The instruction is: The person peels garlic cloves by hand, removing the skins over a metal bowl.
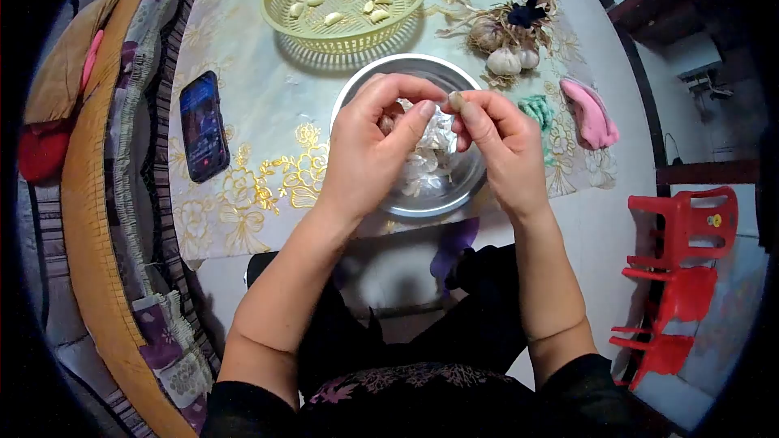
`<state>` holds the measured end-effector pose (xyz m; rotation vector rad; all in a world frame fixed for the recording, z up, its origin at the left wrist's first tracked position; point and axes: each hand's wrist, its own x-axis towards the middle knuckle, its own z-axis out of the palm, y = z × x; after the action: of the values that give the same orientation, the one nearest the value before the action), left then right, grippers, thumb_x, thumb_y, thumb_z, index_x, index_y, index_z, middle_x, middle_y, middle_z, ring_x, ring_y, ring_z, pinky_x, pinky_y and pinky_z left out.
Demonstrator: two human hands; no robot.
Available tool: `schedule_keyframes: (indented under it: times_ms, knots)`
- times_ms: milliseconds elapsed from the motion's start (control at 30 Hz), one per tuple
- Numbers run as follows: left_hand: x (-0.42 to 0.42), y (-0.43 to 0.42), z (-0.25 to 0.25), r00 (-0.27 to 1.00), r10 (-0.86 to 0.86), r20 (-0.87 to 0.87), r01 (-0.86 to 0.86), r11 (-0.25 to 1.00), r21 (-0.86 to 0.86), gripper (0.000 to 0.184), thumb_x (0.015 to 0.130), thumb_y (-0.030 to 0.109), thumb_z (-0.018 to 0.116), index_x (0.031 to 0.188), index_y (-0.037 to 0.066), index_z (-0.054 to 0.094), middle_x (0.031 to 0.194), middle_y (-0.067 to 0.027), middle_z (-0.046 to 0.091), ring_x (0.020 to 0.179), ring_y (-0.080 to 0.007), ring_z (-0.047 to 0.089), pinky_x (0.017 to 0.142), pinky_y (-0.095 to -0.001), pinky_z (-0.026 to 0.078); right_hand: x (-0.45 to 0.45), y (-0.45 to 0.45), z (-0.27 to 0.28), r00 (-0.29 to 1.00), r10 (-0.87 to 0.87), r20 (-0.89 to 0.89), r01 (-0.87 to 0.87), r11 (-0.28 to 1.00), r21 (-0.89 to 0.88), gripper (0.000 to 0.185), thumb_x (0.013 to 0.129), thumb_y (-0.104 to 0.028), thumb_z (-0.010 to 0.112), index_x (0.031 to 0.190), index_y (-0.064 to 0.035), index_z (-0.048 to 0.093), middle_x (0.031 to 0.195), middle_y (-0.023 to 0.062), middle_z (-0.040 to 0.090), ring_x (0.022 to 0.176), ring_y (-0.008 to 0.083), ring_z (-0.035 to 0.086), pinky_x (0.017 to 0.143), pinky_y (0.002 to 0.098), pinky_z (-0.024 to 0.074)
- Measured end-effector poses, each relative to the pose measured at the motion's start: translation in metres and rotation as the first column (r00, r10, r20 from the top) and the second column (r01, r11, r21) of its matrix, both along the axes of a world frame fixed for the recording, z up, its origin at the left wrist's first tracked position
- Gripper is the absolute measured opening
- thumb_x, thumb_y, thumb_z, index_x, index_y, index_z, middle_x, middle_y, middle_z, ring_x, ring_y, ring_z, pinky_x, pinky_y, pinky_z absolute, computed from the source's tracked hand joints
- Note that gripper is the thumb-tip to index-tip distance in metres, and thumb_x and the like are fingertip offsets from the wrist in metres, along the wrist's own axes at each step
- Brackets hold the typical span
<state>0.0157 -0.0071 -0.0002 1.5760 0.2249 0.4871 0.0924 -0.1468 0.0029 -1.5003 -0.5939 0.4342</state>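
Observation:
Both hands are raised over a steel bowl (357, 89) with papery garlic skins (422, 164) inside. My right hand (505, 136) pinches a small brownish garlic clove (456, 103) between thumb and fingertips, above the bowl's right half. My left hand (375, 134) is curled over the left half, its index fingertip reaching close to the clove. Something pinkish-brown shows in its palm, mostly covered by the fingers. Behind the bowl, a yellow-green plastic basket (280, 20) holds several peeled cloves (333, 19). Garlic bulbs (505, 61) with dry stalks, tied with a dark band, lie at the back right.
A phone (203, 126) lies at the table's left on the patterned tablecloth (260, 182). Right of the bowl are a green-and-white cloth (537, 118) and a pink cloth item (590, 113). Red plastic chairs (682, 227) stand at the right; a wooden-edged sofa (93, 235) runs along the left.

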Motion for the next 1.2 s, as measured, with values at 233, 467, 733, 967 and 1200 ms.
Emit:
schedule_keyframes:
  times_ms: [233, 467, 733, 967, 1200]
  knots:
    - [0.000, 0.003, -0.001, 1.000, 0.001, -0.005, 0.000, 0.999, 0.046, 0.006, 0.080, 0.005, 0.062, 0.085, 0.001, 0.062, 0.075, 0.0009, 0.052, 0.058, -0.0037, 0.040, 0.052, -0.0194, 0.034, 0.002, -0.001, -0.002, 0.921, 0.002, 0.390, 0.061, 0.987, -0.148, 0.012, 0.087, -0.008, 0.057, 0.092, 0.0016, 0.062, 0.078, 0.0085, 0.058, 0.068, 0.0177, 0.057, 0.060, 0.0265, 0.0446]
    - [-0.002, 0.002, 0.002, 0.997, 0.065, -0.032, -0.062, 0.994, 0.092, 0.006, 0.077, 0.001, 0.061, 0.075, 0.001, 0.055, 0.068, 0.0018, 0.049, 0.054, -0.0025, 0.038, 0.049, -0.0196, 0.033, -0.004, 0.003, -0.002, 0.859, 0.024, 0.512, 0.069, 0.984, -0.162, 0.010, 0.085, -0.005, 0.058, 0.092, 0.0010, 0.062, 0.079, 0.0106, 0.059, 0.069, 0.0202, 0.058, 0.061, 0.0283, 0.0452]
    - [0.000, 0.000, -0.003, 0.996, 0.034, -0.081, -0.041, 0.996, -0.078, 0.007, 0.079, 0.005, 0.060, 0.078, 0.001, 0.054, 0.067, 0.0021, 0.050, 0.056, -0.0011, 0.038, 0.050, -0.0186, 0.034, -0.007, 0.008, -0.001, 0.895, -0.034, 0.444, 0.094, 0.989, -0.112, 0.016, 0.083, -0.003, 0.059, 0.099, -0.0001, 0.060, 0.087, 0.0099, 0.060, 0.069, 0.0187, 0.058, 0.060, 0.0271, 0.0465]
    - [0.001, -0.004, -0.006, 0.992, 0.126, -0.027, -0.122, 0.987, 0.106, 0.010, 0.079, 0.006, 0.062, 0.077, 0.001, 0.054, 0.068, 0.0014, 0.052, 0.057, -0.0029, 0.040, 0.051, -0.0194, 0.036, -0.011, 0.010, -0.003, 0.870, -0.015, 0.492, 0.069, 0.993, -0.092, 0.021, 0.081, 0.000, 0.060, 0.102, 0.0000, 0.059, 0.090, 0.0087, 0.061, 0.070, 0.0143, 0.060, 0.063, 0.0249, 0.0483]
    - [-0.003, -0.007, 0.008, 0.996, 0.036, -0.076, -0.042, 0.996, -0.083, 0.010, 0.083, 0.008, 0.061, 0.080, 0.000, 0.056, 0.076, -0.0018, 0.059, 0.068, -0.0033, 0.054, 0.057, -0.0201, 0.043, -0.009, 0.007, -0.004, 0.980, 0.034, -0.195, -0.011, 0.993, 0.119, 0.016, 0.085, -0.004, 0.060, 0.100, 0.0022, 0.059, 0.088, 0.0043, 0.063, 0.072, 0.0082, 0.060, 0.065, 0.0211, 0.0497]
